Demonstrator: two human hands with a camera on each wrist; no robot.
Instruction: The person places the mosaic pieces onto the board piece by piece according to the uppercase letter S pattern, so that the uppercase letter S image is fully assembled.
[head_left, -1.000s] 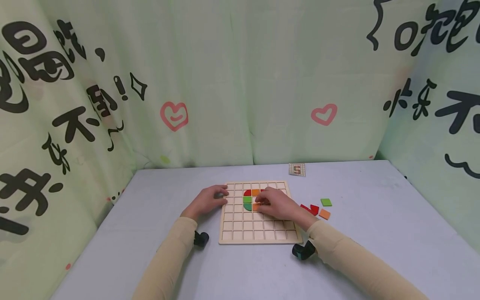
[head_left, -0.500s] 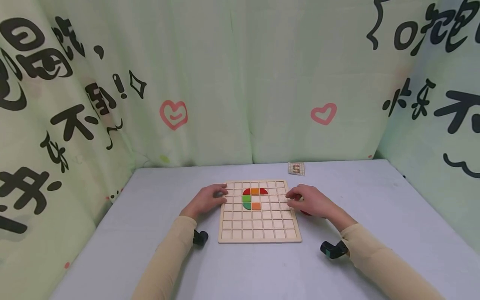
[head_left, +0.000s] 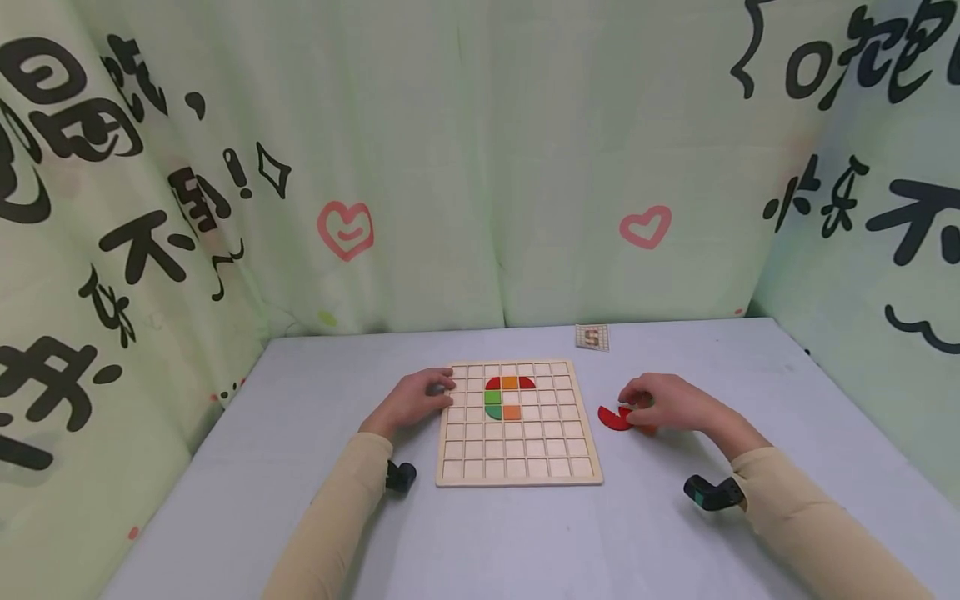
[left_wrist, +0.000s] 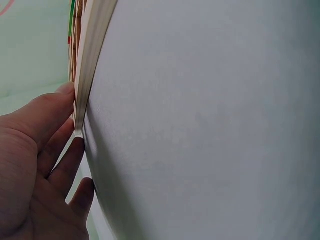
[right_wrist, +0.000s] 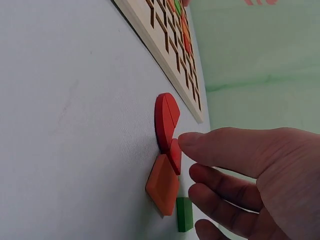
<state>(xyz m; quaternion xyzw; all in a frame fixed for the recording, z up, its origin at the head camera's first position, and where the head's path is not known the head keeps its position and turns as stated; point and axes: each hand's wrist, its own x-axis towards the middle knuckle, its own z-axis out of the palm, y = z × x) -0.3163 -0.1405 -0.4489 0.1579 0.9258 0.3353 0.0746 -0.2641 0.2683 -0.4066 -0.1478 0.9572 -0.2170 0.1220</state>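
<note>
The wooden grid board (head_left: 517, 482) lies flat on the table. Set in its cells are a red quarter-round tile (head_left: 492, 384), an orange square (head_left: 510, 382), another red quarter-round (head_left: 527, 383), a green square (head_left: 492, 397), a teal quarter-round (head_left: 493, 412) and a second orange square (head_left: 512, 412). My left hand (head_left: 411, 402) rests at the board's left edge, thumb and fingertips against it. Right of the board, my right hand (head_left: 670, 403) hovers over loose tiles, thumb and fingers apart. Its thumb tip is beside a red tile (right_wrist: 175, 156); whether they touch I cannot tell.
Loose by the right hand lie more red tiles (right_wrist: 165, 117), an orange square tile (right_wrist: 163, 187) and a green tile (right_wrist: 185, 214). A small patterned card (head_left: 592, 337) lies at the table's back edge. A printed curtain (head_left: 420, 167) surrounds the table (head_left: 510, 542).
My right hand has left the orange square on the board and moved right, off the board to the loose tiles. The left hand has stayed at the board's edge.
</note>
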